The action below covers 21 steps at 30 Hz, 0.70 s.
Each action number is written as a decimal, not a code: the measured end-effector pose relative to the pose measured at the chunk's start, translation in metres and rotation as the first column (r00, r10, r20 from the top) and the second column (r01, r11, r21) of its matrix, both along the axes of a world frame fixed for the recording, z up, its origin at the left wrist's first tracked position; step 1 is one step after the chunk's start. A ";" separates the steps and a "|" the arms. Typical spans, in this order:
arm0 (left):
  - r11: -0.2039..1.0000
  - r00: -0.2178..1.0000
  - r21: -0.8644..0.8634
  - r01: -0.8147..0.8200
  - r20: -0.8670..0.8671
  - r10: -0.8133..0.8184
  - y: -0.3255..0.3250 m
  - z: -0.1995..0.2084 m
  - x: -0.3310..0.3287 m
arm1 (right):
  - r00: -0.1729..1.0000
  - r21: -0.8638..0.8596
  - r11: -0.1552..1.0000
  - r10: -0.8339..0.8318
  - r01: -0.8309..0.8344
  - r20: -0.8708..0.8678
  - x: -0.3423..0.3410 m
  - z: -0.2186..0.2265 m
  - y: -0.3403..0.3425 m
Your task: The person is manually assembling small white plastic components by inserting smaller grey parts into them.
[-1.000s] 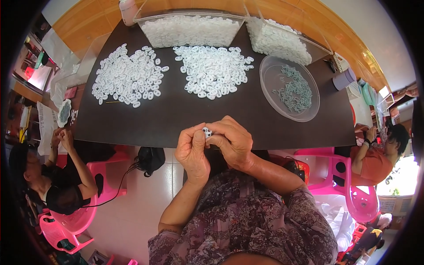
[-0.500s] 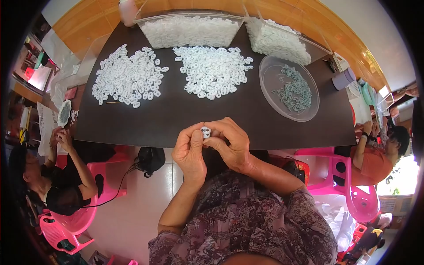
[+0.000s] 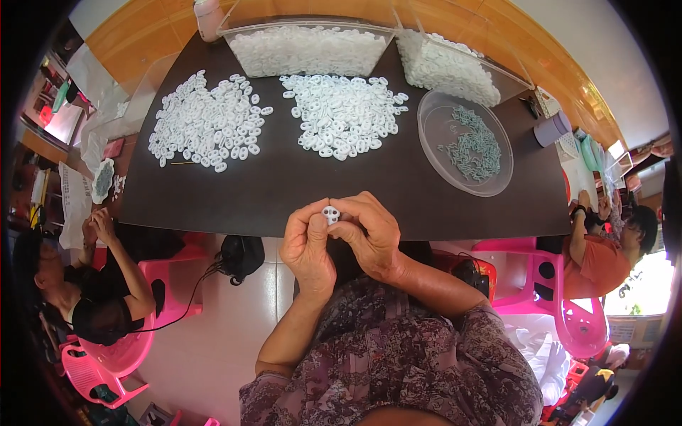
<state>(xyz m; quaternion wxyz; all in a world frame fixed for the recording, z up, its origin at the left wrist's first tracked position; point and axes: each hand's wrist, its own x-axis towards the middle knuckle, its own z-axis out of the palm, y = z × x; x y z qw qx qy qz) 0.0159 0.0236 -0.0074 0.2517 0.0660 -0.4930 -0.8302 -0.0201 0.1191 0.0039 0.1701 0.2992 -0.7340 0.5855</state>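
Between my fingertips, close to the table's front edge, is a small white plastic piece (image 3: 331, 214) with dark holes; it looks like a two-hole cord stopper. My left hand (image 3: 307, 245) pinches it from the left with thumb and forefinger. From the right, my right hand (image 3: 369, 234) grips the same piece, its other fingers curled. The fingertips hide much of the piece. Beyond my hands lie a left heap of white oval two-hole pieces (image 3: 206, 121) and a middle heap of similar pieces (image 3: 344, 113). A round clear dish (image 3: 440, 160) holds many thin grey-green pieces (image 3: 476, 149), perhaps small springs.
Two clear bins, a back bin (image 3: 309, 53) and a right bin (image 3: 455, 67), hold more white pieces. A thin yellowish stick (image 3: 182, 164) lies by the left heap. A grey cup (image 3: 553, 130) stands far right. People sit at left (image 3: 78, 291) and right (image 3: 604, 255).
The small white piece has tilted or turned slightly between my fingertips, so its dark holes show differently. Both hands stay almost in place; the heaps are unchanged.
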 end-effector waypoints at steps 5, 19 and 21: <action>1.000 1.000 -0.013 -0.016 0.005 0.016 0.004 -0.001 0.005 | 0.993 0.019 1.000 -0.016 0.019 -0.116 -0.001 -0.003 0.000; 0.989 0.994 -0.109 -0.103 -0.049 0.098 0.010 -0.002 0.008 | 0.939 0.046 0.997 -0.039 0.058 -0.341 -0.004 -0.002 -0.004; 0.985 0.992 -0.120 -0.120 -0.053 0.114 0.012 -0.002 0.006 | 0.929 0.053 0.996 -0.049 0.074 -0.368 -0.005 -0.003 -0.004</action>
